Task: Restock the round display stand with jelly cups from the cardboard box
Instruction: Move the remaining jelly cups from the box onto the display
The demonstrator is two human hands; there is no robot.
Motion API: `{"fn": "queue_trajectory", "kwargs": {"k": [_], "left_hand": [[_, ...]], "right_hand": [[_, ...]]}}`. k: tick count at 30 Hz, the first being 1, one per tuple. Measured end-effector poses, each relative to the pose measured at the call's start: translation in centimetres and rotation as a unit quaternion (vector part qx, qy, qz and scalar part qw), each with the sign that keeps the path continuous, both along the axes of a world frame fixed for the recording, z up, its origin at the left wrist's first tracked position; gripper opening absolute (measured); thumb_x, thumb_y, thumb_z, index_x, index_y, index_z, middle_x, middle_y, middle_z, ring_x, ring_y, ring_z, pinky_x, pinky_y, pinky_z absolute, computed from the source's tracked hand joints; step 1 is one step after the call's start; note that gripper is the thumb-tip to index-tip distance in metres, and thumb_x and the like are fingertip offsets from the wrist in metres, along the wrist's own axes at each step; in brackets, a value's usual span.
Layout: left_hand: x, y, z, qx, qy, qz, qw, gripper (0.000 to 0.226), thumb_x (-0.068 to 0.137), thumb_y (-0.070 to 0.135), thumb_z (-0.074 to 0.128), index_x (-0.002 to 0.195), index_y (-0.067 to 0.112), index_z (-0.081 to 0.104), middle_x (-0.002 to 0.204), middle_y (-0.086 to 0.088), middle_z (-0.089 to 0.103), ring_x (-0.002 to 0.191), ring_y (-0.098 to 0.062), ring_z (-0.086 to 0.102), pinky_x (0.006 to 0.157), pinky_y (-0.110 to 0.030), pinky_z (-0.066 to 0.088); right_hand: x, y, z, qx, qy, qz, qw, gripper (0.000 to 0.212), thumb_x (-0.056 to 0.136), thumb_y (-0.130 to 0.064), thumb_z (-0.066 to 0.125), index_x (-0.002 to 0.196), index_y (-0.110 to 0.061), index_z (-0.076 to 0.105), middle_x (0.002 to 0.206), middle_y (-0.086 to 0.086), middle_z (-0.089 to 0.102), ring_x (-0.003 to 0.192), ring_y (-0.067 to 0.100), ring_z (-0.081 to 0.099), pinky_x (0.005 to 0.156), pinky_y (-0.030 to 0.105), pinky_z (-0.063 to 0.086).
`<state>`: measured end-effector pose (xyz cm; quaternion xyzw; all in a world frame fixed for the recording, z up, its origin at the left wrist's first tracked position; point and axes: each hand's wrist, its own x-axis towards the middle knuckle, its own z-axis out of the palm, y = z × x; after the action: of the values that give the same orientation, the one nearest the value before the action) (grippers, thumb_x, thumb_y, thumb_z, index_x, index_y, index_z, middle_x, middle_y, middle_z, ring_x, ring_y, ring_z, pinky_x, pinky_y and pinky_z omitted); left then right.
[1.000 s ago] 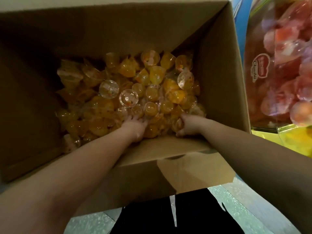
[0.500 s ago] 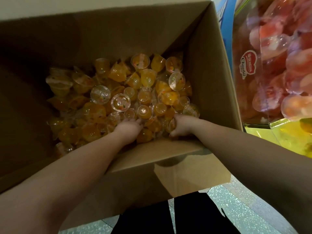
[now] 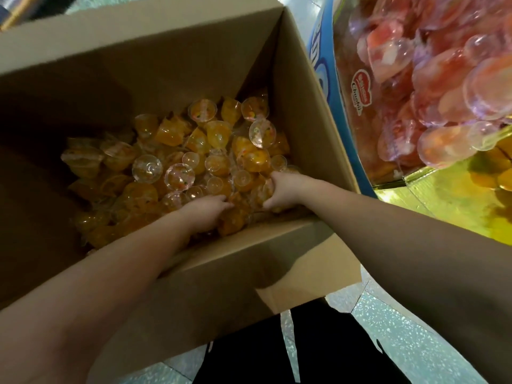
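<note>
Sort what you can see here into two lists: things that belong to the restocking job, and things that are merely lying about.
Part of the job:
- brown cardboard box
- orange jelly cups in clear plastic heaped inside it
- left hand and right hand, both dug into the heap
- display stand holding pink-red jelly cups

Merely there:
- speckled pale floor
- shiny yellow-gold panel under the pink-red cups

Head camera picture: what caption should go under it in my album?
Two bare hands, left hand and right hand, scoop orange jelly cups from the brown cardboard box.
</note>
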<state>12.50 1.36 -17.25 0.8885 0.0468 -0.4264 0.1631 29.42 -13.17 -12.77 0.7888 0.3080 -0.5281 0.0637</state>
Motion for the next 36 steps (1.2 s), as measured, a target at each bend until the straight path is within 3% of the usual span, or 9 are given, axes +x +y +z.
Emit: {"fn": "queue_trajectory", "kwargs": {"k": [3,6,11,15,19,22,27,31,36], "left_hand": [[0.8,-0.1,0.6,-0.008,0.003,0.03,1.0,0.055,0.094,0.012,0.06,0.146,0.024,0.045,0.141,-0.002,0.045,0.124,-0.02,0.047,0.099,-0.029,0.045],[1.1,-0.1,1.1,-0.023,0.032,0.075,0.996,0.048,0.097,0.015,0.056,0.143,0.023,0.047,0.123,0.001,0.052,0.103,-0.012,0.052,0.081,-0.023,0.047],[1.1,-0.2,1.1,-0.059,0.042,0.205,0.976,0.043,0.094,0.027,0.063,0.135,0.022,0.053,0.111,0.007,0.06,0.095,-0.01,0.057,0.075,-0.023,0.047],[0.7,-0.8,1.6,-0.131,0.039,0.375,0.917,0.038,0.093,0.022,0.065,0.129,0.026,0.055,0.112,0.004,0.061,0.097,-0.017,0.063,0.081,-0.032,0.056],[0.3,-1.6,2.1,-0.2,0.089,0.497,0.84,0.033,0.09,0.023,0.069,0.119,0.028,0.054,0.117,-0.004,0.059,0.101,-0.026,0.063,0.071,-0.034,0.054],[0.9,-1.8,2.4,-0.211,0.091,0.509,0.829,0.027,0.093,0.021,0.067,0.117,0.025,0.056,0.118,-0.009,0.062,0.1,-0.027,0.064,0.069,-0.035,0.055],[2.6,-3.6,5.6,-0.179,-0.002,0.508,0.843,0.029,0.093,0.022,0.066,0.121,0.024,0.058,0.119,0.002,0.06,0.095,-0.016,0.062,0.072,-0.031,0.055],[4.4,-5.0,11.4,-0.264,-0.087,0.616,0.737,0.03,0.091,0.015,0.068,0.115,0.029,0.059,0.13,-0.001,0.056,0.109,-0.023,0.063,0.084,-0.041,0.06],[7.8,-8.9,19.7,-0.338,-0.168,0.619,0.689,0.028,0.091,0.016,0.068,0.111,0.032,0.056,0.12,0.006,0.057,0.106,-0.019,0.065,0.086,-0.038,0.059]], "right_hand": [[0.2,-1.2,1.7,0.028,-0.034,0.017,0.999,0.089,0.083,-0.058,0.068,0.152,-0.021,0.026,0.155,0.011,0.036,0.145,0.037,0.027,0.117,0.056,0.022],[0.2,-2.1,3.0,0.073,-0.019,-0.042,0.996,0.09,0.084,-0.053,0.07,0.153,-0.018,0.024,0.153,0.01,0.039,0.138,0.032,0.041,0.111,0.048,0.04],[0.1,-3.5,5.2,0.12,-0.012,-0.092,0.988,0.092,0.086,-0.048,0.069,0.155,-0.016,0.017,0.154,0.01,0.035,0.132,0.029,0.046,0.101,0.037,0.046],[0.0,-4.6,6.2,0.162,-0.019,-0.117,0.98,0.09,0.086,-0.047,0.069,0.154,-0.019,0.018,0.15,0.007,0.038,0.115,0.022,0.053,0.086,0.028,0.047],[0.2,-5.8,7.5,0.189,-0.019,-0.14,0.972,0.084,0.085,-0.048,0.069,0.15,-0.02,0.023,0.142,0.004,0.042,0.101,0.017,0.052,0.08,0.026,0.046],[0.4,-6.8,8.4,0.2,-0.022,-0.141,0.969,0.082,0.085,-0.047,0.069,0.149,-0.021,0.024,0.139,0.003,0.042,0.1,0.016,0.052,0.075,0.025,0.044],[0.3,-8.5,10.3,0.232,-0.013,-0.186,0.955,0.08,0.084,-0.047,0.071,0.147,-0.026,0.025,0.136,0.0,0.042,0.099,0.013,0.057,0.072,0.023,0.051],[0.9,-11.2,13.7,0.279,-0.012,-0.268,0.922,0.077,0.083,-0.043,0.075,0.142,-0.029,0.028,0.12,-0.006,0.046,0.083,0.002,0.055,0.055,0.007,0.042],[2.4,-17.2,18.1,0.321,-0.06,-0.374,0.868,0.079,0.081,-0.035,0.08,0.141,-0.024,0.03,0.11,-0.003,0.052,0.077,-0.007,0.05,0.059,-0.001,0.036]]}}
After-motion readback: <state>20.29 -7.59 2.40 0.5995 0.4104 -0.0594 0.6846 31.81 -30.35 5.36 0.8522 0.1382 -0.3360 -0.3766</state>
